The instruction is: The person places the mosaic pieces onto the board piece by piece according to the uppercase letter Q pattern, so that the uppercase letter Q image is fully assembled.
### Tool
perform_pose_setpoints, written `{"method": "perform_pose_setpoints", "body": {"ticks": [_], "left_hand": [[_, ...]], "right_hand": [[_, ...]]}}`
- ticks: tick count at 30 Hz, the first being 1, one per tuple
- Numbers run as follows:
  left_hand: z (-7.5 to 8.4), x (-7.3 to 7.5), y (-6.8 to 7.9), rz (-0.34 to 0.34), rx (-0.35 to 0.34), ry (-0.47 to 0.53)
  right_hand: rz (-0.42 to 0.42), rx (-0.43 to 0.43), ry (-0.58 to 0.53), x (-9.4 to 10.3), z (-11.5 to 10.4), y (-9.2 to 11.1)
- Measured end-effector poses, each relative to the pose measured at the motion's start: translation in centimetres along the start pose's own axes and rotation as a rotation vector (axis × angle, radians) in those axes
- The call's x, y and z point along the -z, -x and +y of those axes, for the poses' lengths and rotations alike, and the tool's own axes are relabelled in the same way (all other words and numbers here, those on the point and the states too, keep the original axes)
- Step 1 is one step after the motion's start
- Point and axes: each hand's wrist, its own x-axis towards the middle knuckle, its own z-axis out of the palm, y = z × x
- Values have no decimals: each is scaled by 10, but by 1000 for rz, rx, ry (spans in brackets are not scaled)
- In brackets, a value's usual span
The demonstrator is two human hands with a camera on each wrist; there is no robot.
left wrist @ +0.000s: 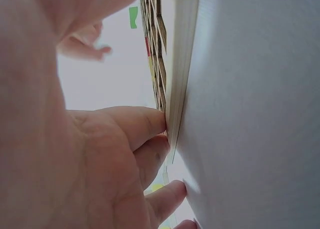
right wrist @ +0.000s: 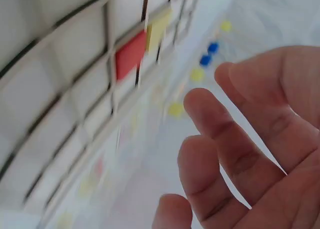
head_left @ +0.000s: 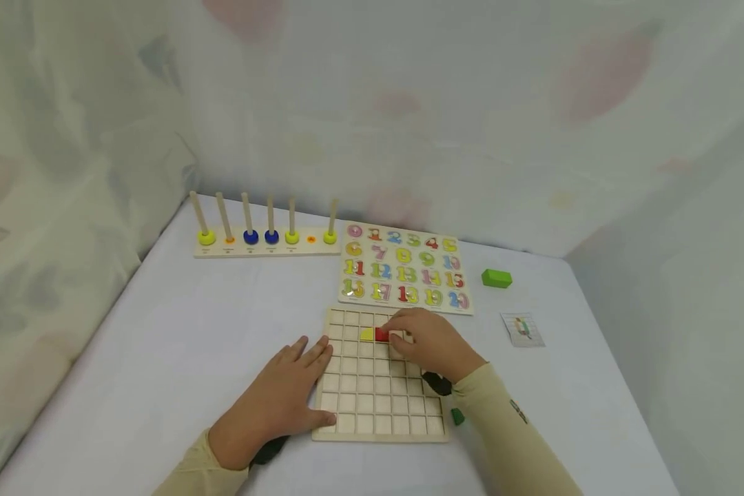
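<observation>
A wooden grid board with square cells lies on the white table. In its upper rows a yellow tile and a red tile sit in neighbouring cells. My left hand rests along the board's left edge, fingers spread and fingertips at the rim. Over the upper right cells hovers my right hand, beside the red tile. The right wrist view shows its fingers loosely bent with nothing between them, and the red tile and yellow tile in the grid.
Behind the board lies a number puzzle. A peg stand with yellow and blue rings stands at the back left. To the right are a green block and a picture card. A small dark green piece lies by the board's lower right.
</observation>
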Motion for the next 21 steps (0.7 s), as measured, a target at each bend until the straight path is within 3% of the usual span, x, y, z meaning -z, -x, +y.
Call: {"method": "perform_pose_setpoints", "body": {"ticks": [4, 8, 14, 17, 21], "left_hand": [[0, -2, -4, 1, -7, 3], [-6, -5, -6, 11, -15, 0], [-18, -14, -5, 37, -41, 8], [-22, -18, -6, 54, -52, -13], [-20, -20, -14, 61, -75, -32]], "right_hand": [[123, -155, -88, 23, 22, 49], [189, -281, -107, 34, 47, 86], [172, -448, -104, 17, 65, 122], [170, -467, -80, 5, 64, 135], [191, -475, 61, -6, 64, 155]]}}
